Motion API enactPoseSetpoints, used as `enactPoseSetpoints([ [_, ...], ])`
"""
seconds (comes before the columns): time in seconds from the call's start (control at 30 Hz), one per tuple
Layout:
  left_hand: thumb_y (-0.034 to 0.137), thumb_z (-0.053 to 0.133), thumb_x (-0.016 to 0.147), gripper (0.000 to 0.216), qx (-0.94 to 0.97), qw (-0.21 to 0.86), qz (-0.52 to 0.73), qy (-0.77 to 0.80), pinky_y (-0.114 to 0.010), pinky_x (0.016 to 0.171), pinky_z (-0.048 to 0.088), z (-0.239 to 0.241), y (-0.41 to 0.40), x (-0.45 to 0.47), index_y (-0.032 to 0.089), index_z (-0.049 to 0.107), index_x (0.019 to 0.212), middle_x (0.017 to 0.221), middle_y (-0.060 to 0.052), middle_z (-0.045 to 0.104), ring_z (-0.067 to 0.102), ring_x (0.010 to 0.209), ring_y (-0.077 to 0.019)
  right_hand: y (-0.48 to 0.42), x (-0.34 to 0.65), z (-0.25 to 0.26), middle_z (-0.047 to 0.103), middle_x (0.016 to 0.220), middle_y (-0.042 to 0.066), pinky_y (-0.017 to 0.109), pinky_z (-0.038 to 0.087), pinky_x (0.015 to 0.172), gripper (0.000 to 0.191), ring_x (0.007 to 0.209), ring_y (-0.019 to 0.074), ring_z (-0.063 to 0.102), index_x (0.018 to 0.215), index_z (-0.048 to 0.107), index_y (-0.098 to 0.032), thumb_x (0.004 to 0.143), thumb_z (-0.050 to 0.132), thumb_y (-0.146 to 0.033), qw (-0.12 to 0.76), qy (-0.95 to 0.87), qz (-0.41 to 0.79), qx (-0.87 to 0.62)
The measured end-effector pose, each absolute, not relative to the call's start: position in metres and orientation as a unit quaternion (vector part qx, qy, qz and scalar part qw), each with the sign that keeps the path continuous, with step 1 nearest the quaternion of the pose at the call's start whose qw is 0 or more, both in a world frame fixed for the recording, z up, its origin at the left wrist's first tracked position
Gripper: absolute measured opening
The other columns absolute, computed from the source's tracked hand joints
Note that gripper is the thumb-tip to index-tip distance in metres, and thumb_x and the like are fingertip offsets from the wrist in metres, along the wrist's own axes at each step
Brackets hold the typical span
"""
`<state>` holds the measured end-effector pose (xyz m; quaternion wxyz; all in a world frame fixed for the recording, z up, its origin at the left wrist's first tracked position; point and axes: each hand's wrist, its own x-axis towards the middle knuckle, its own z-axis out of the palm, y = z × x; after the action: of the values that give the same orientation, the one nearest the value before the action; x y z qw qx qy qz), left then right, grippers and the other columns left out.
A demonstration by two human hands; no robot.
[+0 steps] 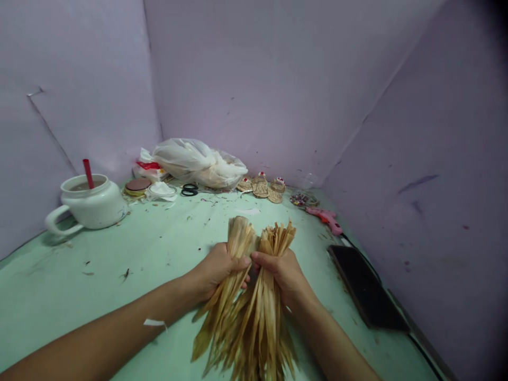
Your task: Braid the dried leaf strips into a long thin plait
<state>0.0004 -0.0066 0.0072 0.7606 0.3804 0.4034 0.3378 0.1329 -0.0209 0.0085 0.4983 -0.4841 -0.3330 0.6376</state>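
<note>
Over the pale green counter (pixel 99 280), the right bundle of dried leaf strips (pixel 268 307) and the left bundle (pixel 229 288) run lengthwise toward me, their trimmed ends just beyond my hands and their loose tails fanning together on my near side. My right grip (pixel 284 269) and left grip (pixel 220 269) each close around the bundle on their own side, neither nearer, thumbs almost meeting between. I can read no brand, label or writing anywhere.
</note>
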Motion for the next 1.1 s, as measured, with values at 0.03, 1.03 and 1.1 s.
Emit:
enactPoseSetpoints([
  [0.03,0.024,0.072,0.051,0.032,0.37,0.764,0.342,0.403,-0.024,0.046,0.044,0.007,-0.006,0.0,0.007,0.056,0.073,0.056,-0.003,0.057,0.052,0.046,-0.0113,-0.02,0.134,0.008,0.05,0.042,-0.001,0.029,0.042,0.044,0.02,0.039,0.014,0.049,0.048,0.051,-0.016,0.055,0.068,-0.021,0.5,-0.336,0.622,-0.5],
  [1.03,0.011,0.059,0.053,0.01,0.418,0.668,0.392,0.475,-0.014,0.032,0.024,0.008,-0.004,0.0,0.01,0.051,0.058,0.039,0.004,0.043,0.037,0.034,-0.004,-0.027,0.129,0.005,0.064,0.06,0.006,0.032,0.047,0.056,0.032,0.056,0.0197,0.06,0.083,0.063,-0.01,0.055,0.07,-0.023,0.484,-0.377,0.693,-0.379],
  [1.1,0.011,0.059,0.053,0.009,0.433,0.654,0.391,0.482,-0.014,0.032,0.024,0.007,-0.005,0.001,0.01,0.051,0.057,0.039,0.004,0.043,0.037,0.035,-0.0041,-0.027,0.13,0.006,0.064,0.061,0.007,0.033,0.047,0.057,0.03,0.056,0.0205,0.061,0.083,0.063,-0.009,0.055,0.069,-0.02,0.479,-0.38,0.694,-0.38],
])
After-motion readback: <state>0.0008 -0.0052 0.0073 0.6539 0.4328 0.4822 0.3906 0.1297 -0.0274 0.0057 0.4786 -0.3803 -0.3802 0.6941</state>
